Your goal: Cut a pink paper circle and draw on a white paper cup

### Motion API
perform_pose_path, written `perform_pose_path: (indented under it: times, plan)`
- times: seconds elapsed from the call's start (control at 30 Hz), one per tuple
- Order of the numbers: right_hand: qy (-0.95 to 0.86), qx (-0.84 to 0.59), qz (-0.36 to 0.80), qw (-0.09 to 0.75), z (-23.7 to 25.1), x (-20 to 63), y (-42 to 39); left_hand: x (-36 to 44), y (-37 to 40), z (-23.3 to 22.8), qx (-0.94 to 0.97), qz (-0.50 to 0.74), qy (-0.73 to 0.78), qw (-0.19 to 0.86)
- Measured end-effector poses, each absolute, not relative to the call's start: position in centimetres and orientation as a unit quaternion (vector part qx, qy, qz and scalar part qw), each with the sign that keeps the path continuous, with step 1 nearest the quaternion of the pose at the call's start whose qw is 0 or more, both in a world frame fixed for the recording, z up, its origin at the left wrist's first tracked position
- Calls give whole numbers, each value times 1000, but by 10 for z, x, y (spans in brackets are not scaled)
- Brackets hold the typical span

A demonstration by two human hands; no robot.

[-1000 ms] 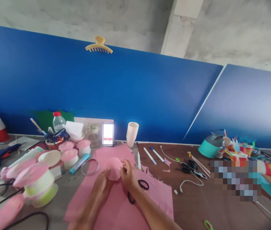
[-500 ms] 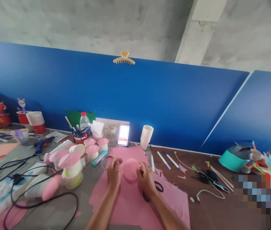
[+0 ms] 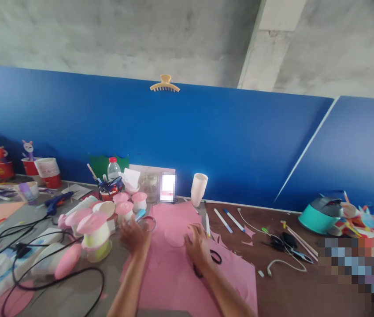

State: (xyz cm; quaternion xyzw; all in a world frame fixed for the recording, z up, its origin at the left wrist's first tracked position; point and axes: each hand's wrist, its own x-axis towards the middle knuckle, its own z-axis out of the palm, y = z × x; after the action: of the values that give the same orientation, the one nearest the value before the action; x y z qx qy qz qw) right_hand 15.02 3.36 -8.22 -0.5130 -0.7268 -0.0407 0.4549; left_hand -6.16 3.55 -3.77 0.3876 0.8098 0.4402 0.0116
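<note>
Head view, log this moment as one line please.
left hand: reaching by blue glue stick | right hand: flat on pink paper | scissors: under right wrist

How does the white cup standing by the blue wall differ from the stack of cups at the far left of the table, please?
The white cup is plain white all over, while the stack of cups shows red at its base. The white cup stands with its mouth up, close to the pink paper sheet; the stack is nested and leans, far from that sheet. Both stand on the table beside the blue wall.
</note>
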Motion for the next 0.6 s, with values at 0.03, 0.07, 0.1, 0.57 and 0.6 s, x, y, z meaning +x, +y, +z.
perform_pose_path:
  times: [0.03,0.07,0.1,0.57,0.6]
  plan:
    - [-728,-512,-41,455,-82,151,34,-64,35,-39,386,404,829,-6]
    - [-728,-511,-41,456,-82,151,34,-65,35,-40,385,374,844,-17]
    - [-727,-511,-40,456,-81,152,35,-67,35,-41,386,354,852,-23]
    - [-729,-510,-33,455,-75,148,38,-72,30,-52,527,237,815,-45]
    - [-730,-510,-34,454,-74,148,37,-73,30,-53,536,228,812,-46]
